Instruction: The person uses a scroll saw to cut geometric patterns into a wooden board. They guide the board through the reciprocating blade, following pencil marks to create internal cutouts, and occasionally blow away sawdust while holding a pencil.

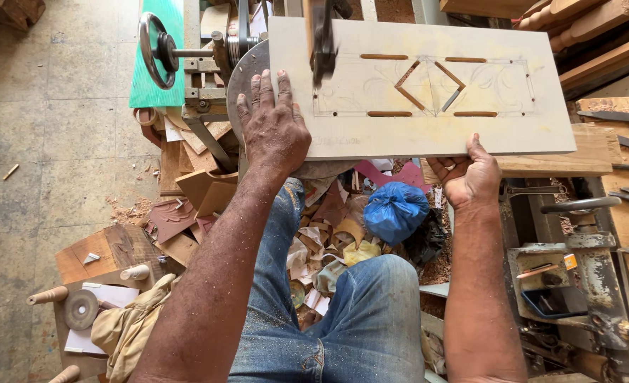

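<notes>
Taking the pale board [428,106] as the landmark and going left to right: well to its left a black handwheel [156,48] sits in front of a green panel [160,78]. Just beside the board's left end, the left hand [272,128] lies flat, palm down, fingers spread over the board's lower left corner and the round metal plate [247,78] under it; its grip is open and clasps nothing. A dark machine arm [323,39] comes down onto the board just right of that hand. The board itself lies level, with slots cut through it and a pencilled pattern around a diamond. Below the board, a blue plastic bag [396,211] sits among wood scraps. At the board's lower edge, right of centre, the right hand [470,177] pinches the edge, thumb on top and fingers curled beneath.
</notes>
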